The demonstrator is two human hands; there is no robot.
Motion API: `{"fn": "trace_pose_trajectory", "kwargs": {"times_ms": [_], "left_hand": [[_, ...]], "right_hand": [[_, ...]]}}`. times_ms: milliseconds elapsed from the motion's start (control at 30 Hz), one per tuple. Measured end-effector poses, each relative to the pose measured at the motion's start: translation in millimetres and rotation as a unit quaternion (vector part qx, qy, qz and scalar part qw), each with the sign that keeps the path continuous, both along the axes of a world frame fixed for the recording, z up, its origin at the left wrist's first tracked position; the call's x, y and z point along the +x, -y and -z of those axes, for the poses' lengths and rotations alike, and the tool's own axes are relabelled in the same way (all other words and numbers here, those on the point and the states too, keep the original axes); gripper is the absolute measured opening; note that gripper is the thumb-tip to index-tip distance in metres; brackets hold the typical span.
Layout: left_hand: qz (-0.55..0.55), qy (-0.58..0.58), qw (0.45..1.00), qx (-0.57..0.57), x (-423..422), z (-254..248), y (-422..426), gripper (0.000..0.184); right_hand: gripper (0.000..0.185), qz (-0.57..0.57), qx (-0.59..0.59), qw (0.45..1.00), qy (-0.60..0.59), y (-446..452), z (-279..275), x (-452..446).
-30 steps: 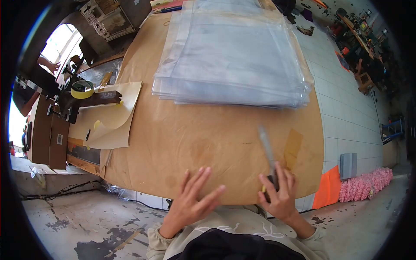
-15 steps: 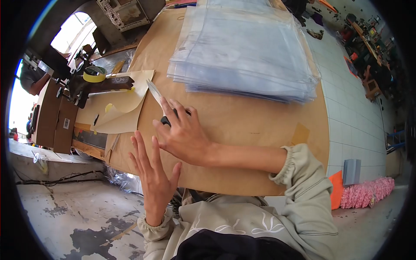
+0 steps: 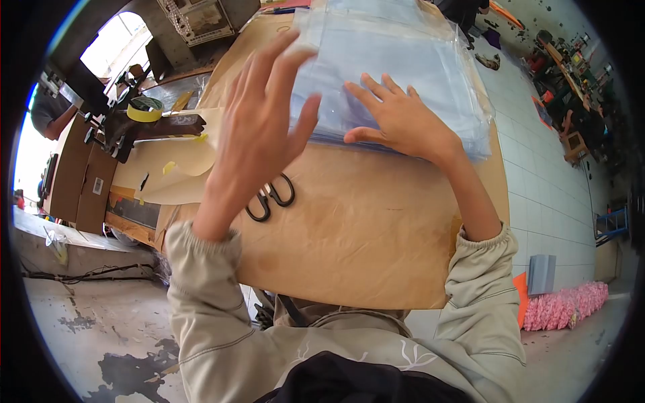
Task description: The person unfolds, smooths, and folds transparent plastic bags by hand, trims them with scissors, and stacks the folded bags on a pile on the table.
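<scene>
A stack of clear plastic sheets or bags lies at the far side of the brown-covered table. My right hand is over the stack's near part, fingers spread and holding nothing; whether it touches the plastic I cannot tell. My left hand is raised at the stack's left edge, slightly blurred, with its fingers apart and nothing in them. Scissors with black handles lie on the table just right of my left wrist, their blades hidden behind my left hand.
On the left are a tape dispenser with yellow tape, curled tan paper and a cardboard box. A person's arm shows beyond them. Right of the table stand a grey block and a pink bundle on the floor.
The scissors have left my right hand and lie on the table. My right hand has moved right and forward over the plastic; my left hand has risen forward toward the stack.
</scene>
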State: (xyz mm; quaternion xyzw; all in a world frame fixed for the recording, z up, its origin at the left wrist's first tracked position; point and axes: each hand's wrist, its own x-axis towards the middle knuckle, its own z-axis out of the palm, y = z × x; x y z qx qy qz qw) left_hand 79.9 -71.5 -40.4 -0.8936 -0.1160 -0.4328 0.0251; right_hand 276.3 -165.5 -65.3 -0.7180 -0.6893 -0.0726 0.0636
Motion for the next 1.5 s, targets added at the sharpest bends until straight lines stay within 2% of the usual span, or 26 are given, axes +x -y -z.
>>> {"fn": "trace_pose_trajectory", "kwargs": {"times_ms": [67, 233, 333, 433, 533, 567, 633, 667, 733, 767, 867, 967, 1000, 1233, 1300, 1333, 1433, 1500], "left_hand": [[0.049, 0.085, 0.995, -0.022, 26, 15, -24, 0.051], [0.079, 0.067, 0.994, -0.047, 22, 81, -66, 0.063], [0.125, 0.073, 0.986, -0.085, 23, 89, -69, 0.075], [0.183, 0.095, 0.974, -0.092, 24, 94, -74, 0.082], [0.238, 0.141, 0.957, -0.084, 30, 91, -78, 0.08], [0.254, 0.161, 0.95, -0.083, 32, 89, -76, 0.079], [0.174, 0.076, 0.977, -0.097, 21, 78, -68, 0.067], [0.133, 0.033, 0.985, -0.103, 16, 68, -66, 0.062], [0.104, -0.042, 0.992, -0.053, 12, 47, -67, 0.048], [0.091, -0.08, 0.992, -0.028, 12, 35, -67, 0.043], [0.066, -0.258, 0.955, -0.129, 15, -15, -60, 0.031], [0.069, -0.336, 0.911, -0.231, 25, -35, -59, 0.022], [0.116, -0.296, 0.933, -0.169, 28, -29, -66, 0.019], [0.119, -0.16, 0.976, -0.088, 34, -18, -67, 0.014], [0.096, -0.118, 0.987, -0.053, 32, -21, -64, 0.016], [0.071, -0.063, 0.995, 0.03, 31, -23, -63, 0.025], [0.115, 0.017, 0.987, 0.114, 23, -40, -55, 0.033], [0.162, -0.09, 0.982, 0.029, 13, -33, -66, 0.039]], "right_hand": [[0.083, -0.012, -0.027, 0.999, -0.013, -3, 5, 8], [0.076, -0.053, -0.008, 0.998, -0.034, -3, 12, 20], [0.066, -0.079, 0.061, 0.995, -0.003, -2, 18, 28], [0.058, -0.047, 0.047, 0.997, -0.03, -1, -1, 13], [0.061, -0.056, 0.188, 0.969, 0.151, -13, 16, 20], [0.06, -0.052, 0.199, 0.969, 0.135, -13, 12, 22], [0.06, -0.047, 0.218, 0.97, 0.1, -8, -3, 25], [0.06, -0.074, 0.239, 0.96, 0.125, -5, -11, 26], [0.059, -0.127, 0.28, 0.936, 0.174, 0, -27, 29], [0.054, -0.123, 0.267, 0.945, 0.144, 3, -30, 29], [0.04, -0.13, 0.232, 0.963, 0.044, 7, -30, 27], [0.03, -0.16, 0.208, 0.964, -0.034, 4, -28, 25], [0.028, -0.159, 0.195, 0.967, -0.041, 6, -29, 21], [0.023, -0.15, 0.201, 0.968, 0.023, -1, -20, 19], [0.023, -0.131, 0.183, 0.974, 0.027, -2, -17, 20], [0.024, -0.122, 0.175, 0.976, 0.03, -2, -16, 21], [0.032, -0.126, 0.175, 0.977, -0.002, -4, -16, 21], [0.04, -0.099, 0.142, 0.985, -0.004, -3, -24, 12]]}}
